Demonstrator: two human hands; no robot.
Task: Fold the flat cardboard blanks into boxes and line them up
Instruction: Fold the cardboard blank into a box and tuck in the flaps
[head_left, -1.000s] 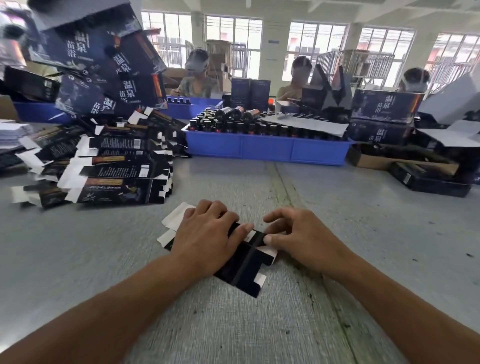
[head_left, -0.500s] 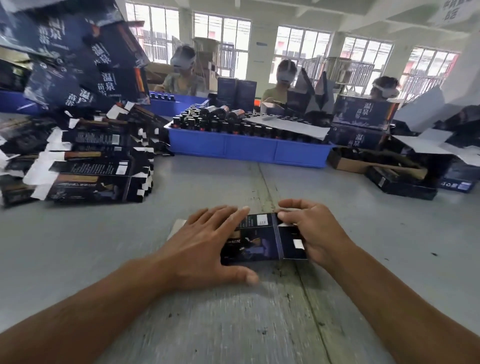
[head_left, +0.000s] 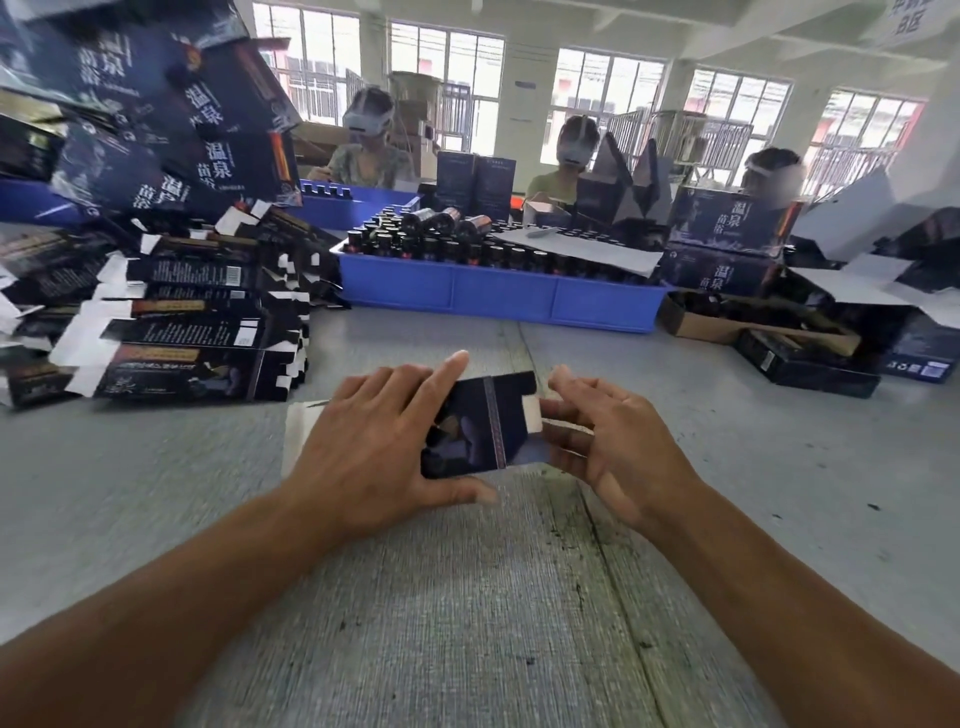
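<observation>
A dark printed cardboard blank (head_left: 483, 426) is held between my hands just above the grey table (head_left: 467, 597). It looks partly opened into a sleeve. My left hand (head_left: 374, 447) grips its left part, fingers spread over the top and thumb along the near lower edge. A white flap (head_left: 300, 431) sticks out to the left of that hand. My right hand (head_left: 618, 447) has curled fingers on the white end flap (head_left: 532, 421) at the blank's right end. A pile of flat blanks (head_left: 197, 332) lies at the left.
A blue tray (head_left: 498, 296) full of dark bottles stands behind my hands. Large dark boxes (head_left: 156, 114) are stacked at the upper left. A brown carton (head_left: 727, 325) and more dark boxes sit at the right. Three people sit across the table.
The blank lay flat and slanted on the table under both hands. It has been turned square to me, lifted and partly opened, and my right fingers have moved onto its end flap.
</observation>
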